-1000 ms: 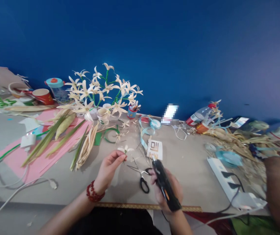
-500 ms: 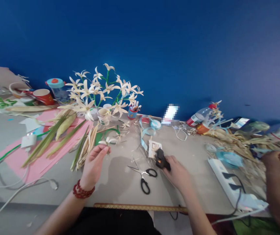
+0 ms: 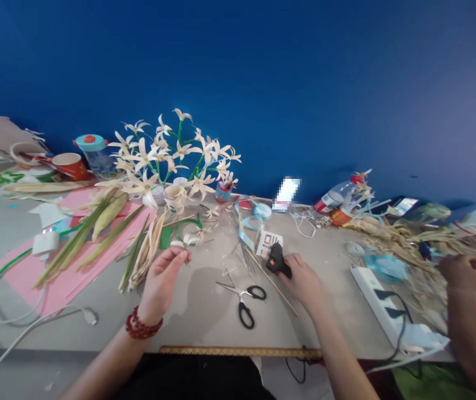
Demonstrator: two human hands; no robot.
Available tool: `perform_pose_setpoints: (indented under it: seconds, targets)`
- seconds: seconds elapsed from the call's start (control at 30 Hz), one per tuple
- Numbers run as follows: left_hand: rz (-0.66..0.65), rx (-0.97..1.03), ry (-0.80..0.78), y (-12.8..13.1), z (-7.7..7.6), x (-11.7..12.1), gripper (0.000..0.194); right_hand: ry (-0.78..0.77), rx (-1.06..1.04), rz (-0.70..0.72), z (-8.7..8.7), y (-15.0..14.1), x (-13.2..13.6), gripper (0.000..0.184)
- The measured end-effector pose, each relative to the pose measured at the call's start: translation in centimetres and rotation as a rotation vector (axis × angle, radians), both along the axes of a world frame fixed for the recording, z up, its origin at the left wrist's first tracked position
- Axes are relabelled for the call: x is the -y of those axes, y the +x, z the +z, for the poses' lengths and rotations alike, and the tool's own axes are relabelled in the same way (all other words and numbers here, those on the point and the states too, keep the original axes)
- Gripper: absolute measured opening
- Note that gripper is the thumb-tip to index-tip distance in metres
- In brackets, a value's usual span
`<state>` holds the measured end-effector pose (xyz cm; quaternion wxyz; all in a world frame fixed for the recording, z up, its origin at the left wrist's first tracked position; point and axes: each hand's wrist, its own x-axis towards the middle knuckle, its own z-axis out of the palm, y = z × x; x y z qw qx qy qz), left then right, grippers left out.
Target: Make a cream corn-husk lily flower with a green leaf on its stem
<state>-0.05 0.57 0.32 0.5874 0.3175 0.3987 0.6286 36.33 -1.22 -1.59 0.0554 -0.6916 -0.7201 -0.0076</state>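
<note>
My left hand [image 3: 163, 278], with a red bead bracelet [image 3: 143, 325] at the wrist, is closed in a pinch at its fingertips. It holds a small white flower [image 3: 178, 243], mostly hidden behind the fingers. In my right hand [image 3: 304, 279] is a black glue gun [image 3: 277, 260], its front end over the edge of a white printed card [image 3: 268, 244]. Black-handled scissors [image 3: 245, 303] lie open on the table between my hands. Close to the glue gun rest a thin wooden stick [image 3: 284, 298] and several thin wires [image 3: 244, 260].
White flowers on green stems [image 3: 171, 158] stand at the back. Husks [image 3: 106, 216] lie on pink paper [image 3: 60, 289] at left. Rightward are a power strip [image 3: 373, 294], a plastic bottle [image 3: 337, 195] and another person's hand [image 3: 465, 275]. Blue ribbon [image 3: 248, 230] lies centrally.
My right hand has lifted the glue gun slightly away from me, and the white card has shifted and turned. The wooden stick now shows. My left hand keeps its pinch almost in place.
</note>
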Motion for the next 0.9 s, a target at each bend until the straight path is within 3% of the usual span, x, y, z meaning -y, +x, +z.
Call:
perform_pose_setpoints:
  seconds: [0.33,0.47,0.53,0.63,0.77,0.9]
  targets:
    - [0.020,0.005,0.010,-0.6,0.1,0.0,0.015,-0.094,-0.124,0.192,1.9,0.7,0.8,0.025]
    - [-0.009,0.021,0.014,-0.5,-0.3,-0.1,0.015,0.008,-0.113,0.123,3.7,0.0,-0.1,0.024]
    - [-0.038,0.027,0.013,-0.2,-0.3,-0.1,0.015,0.037,-0.142,0.101,4.7,-1.7,-2.0,0.023]
    - [-0.081,0.031,0.020,0.5,0.1,0.1,0.014,-0.024,-0.168,0.214,5.3,-5.5,-7.0,0.023]
    - [-0.125,0.020,0.031,1.1,0.6,0.7,0.014,-0.076,-0.131,0.247,4.5,-10.4,-15.0,0.016]
    - [-0.153,0.024,0.023,1.0,0.6,1.1,0.013,-0.130,-0.104,0.185,3.5,-13.2,-20.5,0.030]
